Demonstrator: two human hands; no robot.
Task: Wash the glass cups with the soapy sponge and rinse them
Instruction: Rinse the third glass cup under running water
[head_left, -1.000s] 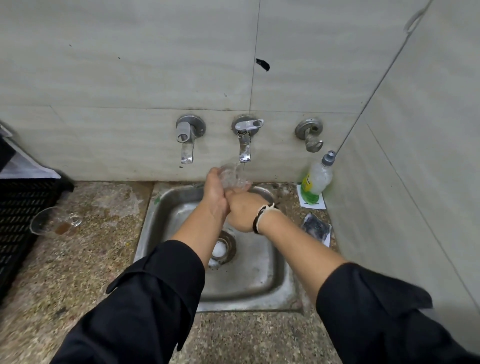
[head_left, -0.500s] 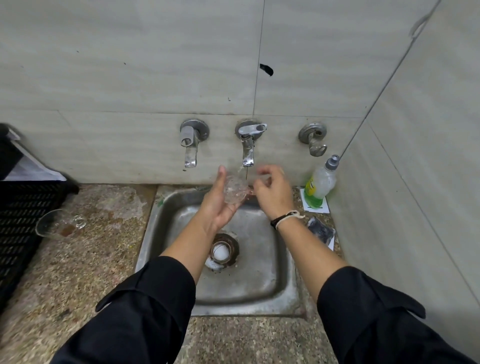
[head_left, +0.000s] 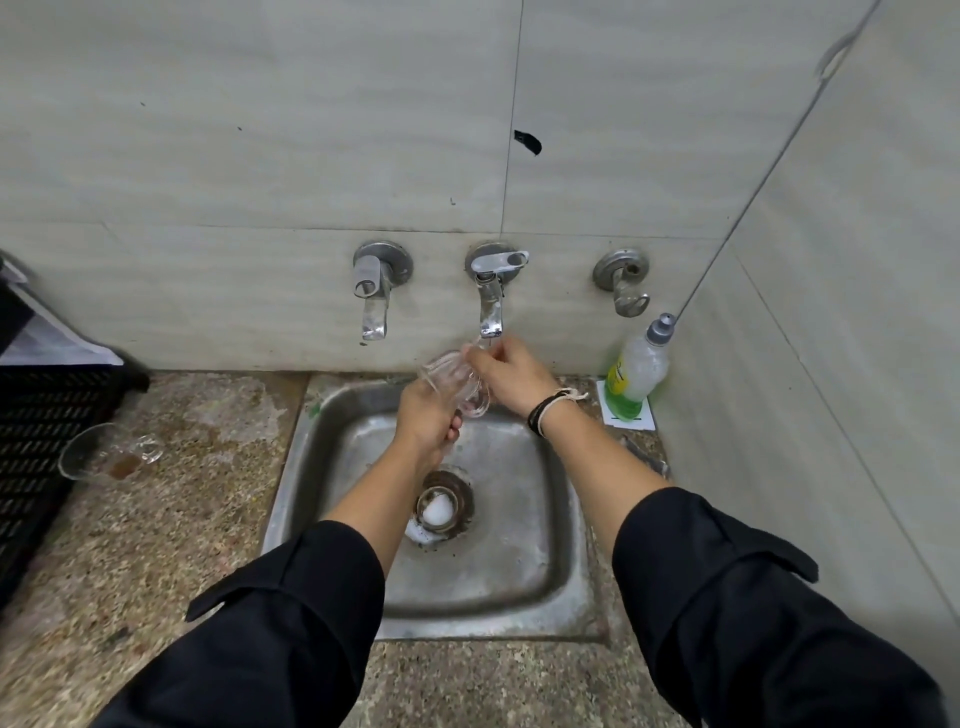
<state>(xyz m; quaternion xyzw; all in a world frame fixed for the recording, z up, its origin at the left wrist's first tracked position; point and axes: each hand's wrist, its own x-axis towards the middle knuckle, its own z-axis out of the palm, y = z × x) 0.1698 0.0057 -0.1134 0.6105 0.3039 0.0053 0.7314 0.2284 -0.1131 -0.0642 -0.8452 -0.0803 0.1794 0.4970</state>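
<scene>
A clear glass cup (head_left: 453, 380) with a handle is held over the steel sink (head_left: 524, 525), just below the middle tap (head_left: 491, 306). My left hand (head_left: 428, 421) grips the cup from below. My right hand (head_left: 506, 371) pinches its rim at the top right, fingers right under the spout. A second glass cup (head_left: 106, 451) with brown dregs lies tipped on the stone counter at the left. No sponge shows in the frame.
A green dish-soap bottle (head_left: 638, 374) stands in the right corner by the wall. A black crate (head_left: 36, 441) sits at the left edge. Another tap (head_left: 375, 296) and a bare fitting (head_left: 623, 283) flank the middle tap. A white lump (head_left: 437, 512) sits in the drain.
My right hand has come off my left wrist and risen to the cup's rim under the spout. The cup has tilted and my left hand now holds it from lower down.
</scene>
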